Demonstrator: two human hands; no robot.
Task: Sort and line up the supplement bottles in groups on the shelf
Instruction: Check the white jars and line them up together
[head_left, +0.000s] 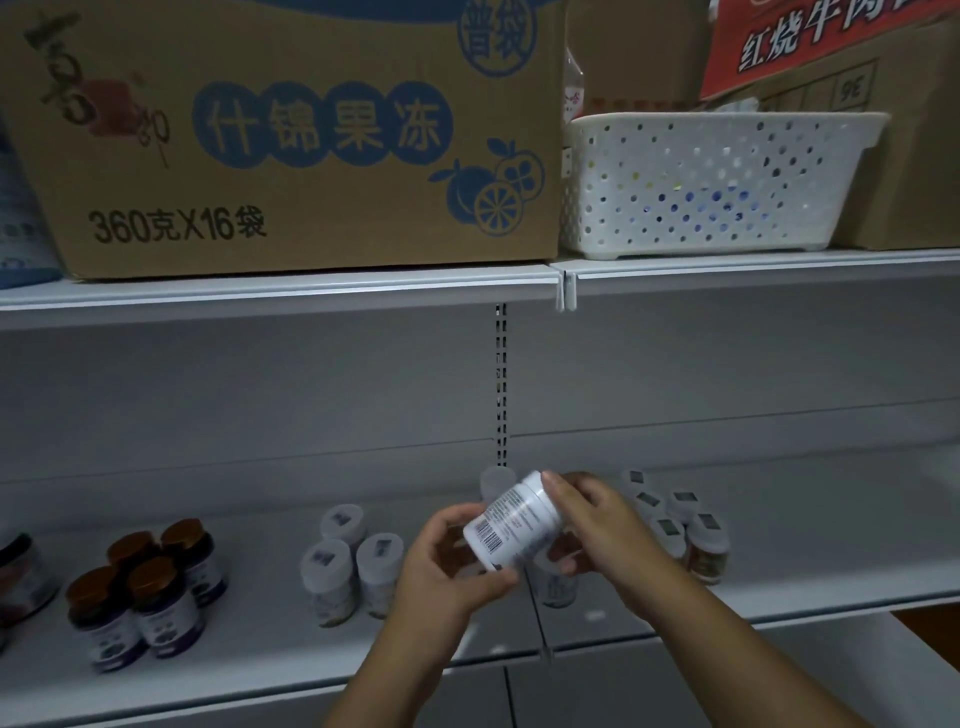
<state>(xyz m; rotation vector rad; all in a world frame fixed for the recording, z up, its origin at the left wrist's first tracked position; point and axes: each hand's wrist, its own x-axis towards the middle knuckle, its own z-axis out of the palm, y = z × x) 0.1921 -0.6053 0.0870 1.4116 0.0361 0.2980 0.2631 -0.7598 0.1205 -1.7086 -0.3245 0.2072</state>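
- Head view: white bottle (511, 525) held tilted above the lower shelf (810, 582), barcode label facing up.
- Gripped from below by left hand (447, 564), fingers and thumb curled round its base.
- Clasped at the cap end by right hand (589, 522), fingers wrapped over it.
- Three white-capped bottles (353, 558) grouped left of the hands; brown-capped bottles (150, 587) clustered farther left; more white-capped ones (691, 530) to the right.
- Perforated white basket (717, 182) beside a cardboard box (291, 140) on the upper shelf; basket contents indistinct.
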